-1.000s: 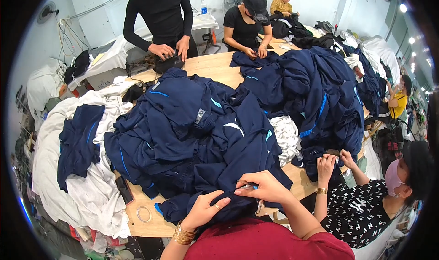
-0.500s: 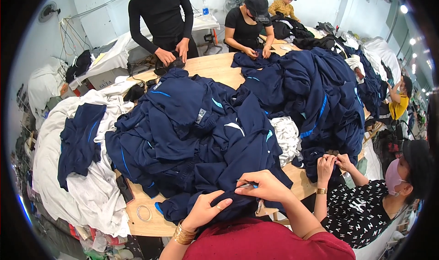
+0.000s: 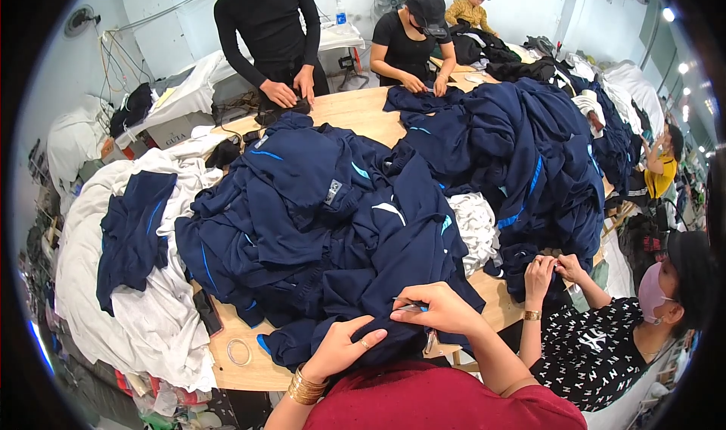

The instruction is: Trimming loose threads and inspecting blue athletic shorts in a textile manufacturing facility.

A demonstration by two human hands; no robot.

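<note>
Co-worker's hands point(image 3: 280, 94), beyond the navy garment heap point(image 3: 302, 195), have slid slightly right and nearer it; wearer's own pair almost unchanged. Left hand point(image 3: 344, 347), near edge of heap: thumb and fingers pinching a navy garment point(image 3: 395, 341) that lies against the heap's near side. Right hand point(image 3: 437, 309), same edge, further right: fingers closed on a small metallic tool point(image 3: 412, 307), kind unclear. Clear ring point(image 3: 229, 352) on table point(image 3: 268, 377), left-near of heap. White cloth bundle point(image 3: 473, 229) just right of heap.
</note>
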